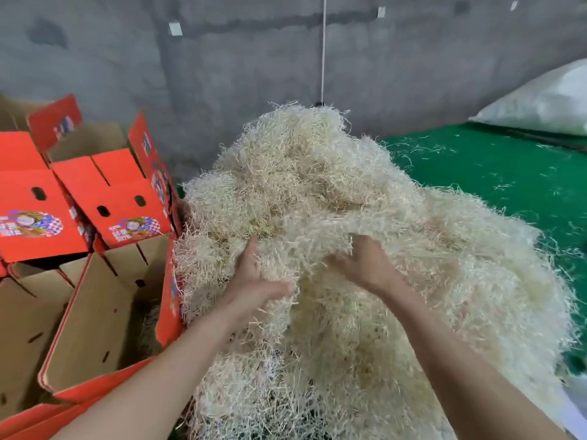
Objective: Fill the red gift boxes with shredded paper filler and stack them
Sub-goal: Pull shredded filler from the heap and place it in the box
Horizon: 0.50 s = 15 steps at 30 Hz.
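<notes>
Ok so right now both hands are in the filler (317, 173), which sits in one big heap dead ahead on the green mat (495, 173). My left hand (254, 274) has its thumb up and its palm pressed into the side of a clump (305, 246). The fingers look fairly straight, so it's cupping more than grabbing. My right hand (362, 265) comes at the same clump from the other side, back of the hand toward me, fingers curled down into the strands and holding them. The fingertips are buried, so I can't see how deep they go. Basically the clump is squeezed between the two hands.

The bit that matters is the open box (104, 315). It's off to the left and lower than the hands, with its red side wall touching the edge of the heap, so the left hand is clearly the nearer one. The box's long side runs roughly away from me, mouth facing up, flaps standing. I reckon the load has to swing left, clear that wall, then drop in. Only a little filler shows at the bottom, so I'd call this box barely started.

Behind it more red boxes (120, 201) are piled up with flaps open; can't tell if they're filled.

My one worry is that loose strands trailing off the clump could snag on a flap on the way over.
</notes>
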Each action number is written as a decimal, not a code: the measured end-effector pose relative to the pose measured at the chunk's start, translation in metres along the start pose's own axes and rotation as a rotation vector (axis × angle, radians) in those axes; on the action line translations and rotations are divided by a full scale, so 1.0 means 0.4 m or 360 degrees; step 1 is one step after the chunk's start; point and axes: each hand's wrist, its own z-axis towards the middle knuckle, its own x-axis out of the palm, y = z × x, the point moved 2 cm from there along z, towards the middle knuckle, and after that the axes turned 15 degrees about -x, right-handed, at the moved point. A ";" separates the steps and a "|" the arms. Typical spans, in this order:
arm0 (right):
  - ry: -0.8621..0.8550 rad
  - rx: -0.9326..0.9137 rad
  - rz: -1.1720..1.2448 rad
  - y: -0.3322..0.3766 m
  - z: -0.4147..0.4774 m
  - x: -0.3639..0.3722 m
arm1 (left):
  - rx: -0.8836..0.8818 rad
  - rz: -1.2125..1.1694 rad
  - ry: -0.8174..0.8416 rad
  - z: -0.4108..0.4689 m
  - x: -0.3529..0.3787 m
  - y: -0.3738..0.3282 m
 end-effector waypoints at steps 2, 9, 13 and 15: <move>0.0112 -0.0085 0.0442 0.080 -0.024 0.065 | 0.0072 0.0401 0.0100 -0.008 -0.003 0.004; 0.0459 -0.0376 0.0410 0.108 0.001 0.046 | -0.0233 0.0061 -0.0549 0.000 -0.088 0.031; 0.0580 -0.0130 -0.0394 0.039 0.036 0.042 | -0.0342 -0.0385 -0.0531 0.006 -0.124 0.043; 0.0792 -0.0089 -0.0295 0.042 0.014 0.089 | -0.0357 -0.0583 -0.0432 -0.004 -0.137 0.044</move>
